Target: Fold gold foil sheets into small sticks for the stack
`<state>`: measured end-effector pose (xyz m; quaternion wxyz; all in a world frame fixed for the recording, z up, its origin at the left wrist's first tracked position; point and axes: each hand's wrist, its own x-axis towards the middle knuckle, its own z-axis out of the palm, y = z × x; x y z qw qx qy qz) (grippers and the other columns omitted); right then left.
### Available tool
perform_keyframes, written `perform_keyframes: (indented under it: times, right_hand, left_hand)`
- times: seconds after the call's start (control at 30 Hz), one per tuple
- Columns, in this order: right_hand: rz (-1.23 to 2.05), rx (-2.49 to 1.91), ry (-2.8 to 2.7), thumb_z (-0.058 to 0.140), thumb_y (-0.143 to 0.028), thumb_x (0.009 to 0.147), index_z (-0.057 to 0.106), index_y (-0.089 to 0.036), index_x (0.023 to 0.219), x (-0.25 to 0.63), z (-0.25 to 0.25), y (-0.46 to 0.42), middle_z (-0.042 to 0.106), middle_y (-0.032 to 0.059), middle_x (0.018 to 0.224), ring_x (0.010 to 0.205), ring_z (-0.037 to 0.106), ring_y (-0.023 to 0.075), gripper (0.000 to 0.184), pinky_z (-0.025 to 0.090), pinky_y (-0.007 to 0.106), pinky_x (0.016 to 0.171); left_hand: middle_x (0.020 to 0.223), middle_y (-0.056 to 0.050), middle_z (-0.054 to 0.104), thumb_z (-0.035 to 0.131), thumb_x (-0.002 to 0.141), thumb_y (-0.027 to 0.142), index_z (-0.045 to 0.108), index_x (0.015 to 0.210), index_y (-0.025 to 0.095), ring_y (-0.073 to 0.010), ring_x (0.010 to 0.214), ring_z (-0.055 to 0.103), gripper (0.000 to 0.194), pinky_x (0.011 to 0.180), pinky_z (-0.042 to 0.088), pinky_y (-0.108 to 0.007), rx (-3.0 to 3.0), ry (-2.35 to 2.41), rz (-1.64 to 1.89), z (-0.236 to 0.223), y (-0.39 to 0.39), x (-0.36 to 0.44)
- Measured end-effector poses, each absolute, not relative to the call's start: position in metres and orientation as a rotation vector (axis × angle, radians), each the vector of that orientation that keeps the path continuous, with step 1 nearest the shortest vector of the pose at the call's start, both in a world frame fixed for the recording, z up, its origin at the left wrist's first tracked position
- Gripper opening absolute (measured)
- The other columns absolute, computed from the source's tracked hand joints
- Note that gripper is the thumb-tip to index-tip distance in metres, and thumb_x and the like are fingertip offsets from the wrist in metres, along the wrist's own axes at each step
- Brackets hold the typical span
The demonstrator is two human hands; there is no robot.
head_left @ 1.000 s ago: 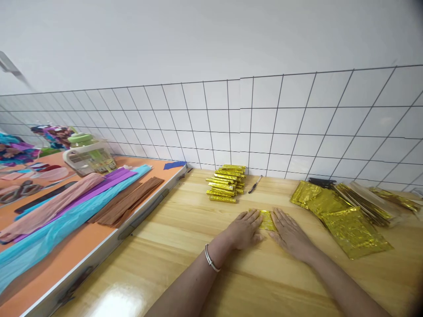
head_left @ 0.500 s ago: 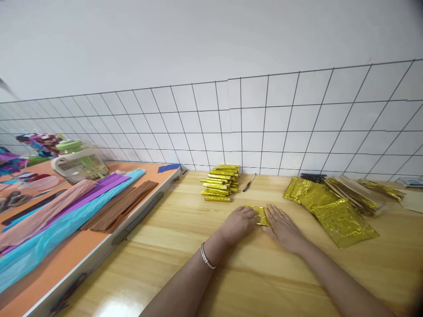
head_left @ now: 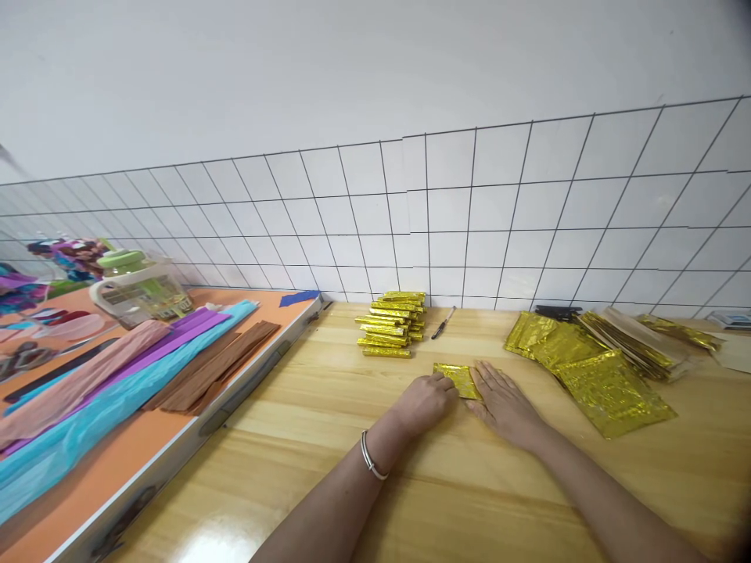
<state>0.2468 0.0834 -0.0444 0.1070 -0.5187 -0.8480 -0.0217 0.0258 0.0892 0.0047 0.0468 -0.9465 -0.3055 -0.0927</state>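
Observation:
A small piece of folded gold foil paper lies on the wooden table, between my hands. My left hand, a silver bangle on its wrist, has its fingers curled at the foil's near left edge. My right hand lies flat with fingers stretched out, pressing the foil's right side. Behind them stands a stack of folded gold strips. Loose gold foil sheets lie spread to the right.
A pen lies near the tiled wall. An orange table on the left holds coloured crepe paper rolls, scissors and a green-lidded container. A dark object sits behind the sheets.
My left hand's fingers have curled from flat onto the foil's left edge, and more of the foil shows. The right hand stays flat. The view shifted slightly.

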Motion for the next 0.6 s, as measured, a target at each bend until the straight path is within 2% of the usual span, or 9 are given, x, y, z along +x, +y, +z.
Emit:
perform_keyframes:
  times: [0.1,0.2,0.33,0.4,0.5,0.6]
  right_hand:
    - [-0.025,-1.539,-2.409,0.022,-0.051,0.091,0.037,-0.02,0.137,0.251,-0.037,0.088,0.038,0.0072,0.141,0.13,0.031,0.0218,0.057,0.028,0.038,0.103]
    - [-0.044,-1.627,-2.274,0.028,-0.047,0.091,0.046,-0.02,0.131,0.258,-0.032,0.094,0.053,0.0087,0.128,0.117,0.044,0.0247,0.051,0.035,0.039,0.094]
    - [-0.094,-1.699,-2.185,0.045,-0.048,0.083,0.048,-0.02,0.128,0.263,-0.032,0.099,0.057,0.0116,0.118,0.107,0.046,0.0299,0.053,0.035,0.042,0.086]
    - [-0.108,-1.712,-2.151,0.048,-0.046,0.082,0.05,-0.021,0.126,0.262,-0.034,0.099,0.058,0.0116,0.112,0.104,0.046,0.0296,0.051,0.035,0.042,0.084]
    - [-0.112,-1.688,-2.124,0.048,-0.04,0.084,0.058,-0.023,0.116,0.26,-0.032,0.096,0.06,0.0097,0.1,0.099,0.047,0.0275,0.038,0.035,0.04,0.083]
    - [-0.102,-1.622,-2.113,0.045,-0.034,0.086,0.066,-0.025,0.097,0.259,-0.027,0.092,0.062,0.0069,0.09,0.093,0.049,0.0244,0.026,0.037,0.036,0.081]
  left_hand:
    - [0.085,-0.007,0.059,0.044,0.089,0.02,0.059,0.083,0.016,-0.0176,0.085,0.054,0.017,0.075,0.045,-0.028,-2.918,-1.008,-0.328,0.005,0.089,0.025]
    - [0.09,-0.006,0.061,0.044,0.088,0.023,0.063,0.086,0.019,-0.0173,0.089,0.055,0.019,0.079,0.046,-0.028,-2.967,-1.131,-0.49,0.002,0.092,0.023]
    - [0.103,-0.004,0.061,0.047,0.087,0.025,0.062,0.099,0.023,-0.0175,0.097,0.055,0.02,0.085,0.047,-0.029,-2.994,-1.308,-0.726,-0.006,0.099,0.023]
    - [0.116,-0.005,0.056,0.052,0.083,0.024,0.056,0.112,0.024,-0.0182,0.104,0.053,0.029,0.089,0.046,-0.03,-2.978,-1.378,-0.852,-0.011,0.102,0.024]
    - [0.129,-0.007,0.045,0.06,0.077,0.021,0.045,0.126,0.023,-0.0205,0.114,0.047,0.051,0.095,0.043,-0.034,-2.938,-1.472,-1.056,-0.018,0.107,0.024]
    - [0.131,-0.009,0.042,0.063,0.074,0.02,0.042,0.129,0.022,-0.0217,0.115,0.047,0.059,0.096,0.043,-0.036,-2.918,-1.525,-1.123,-0.022,0.11,0.025]
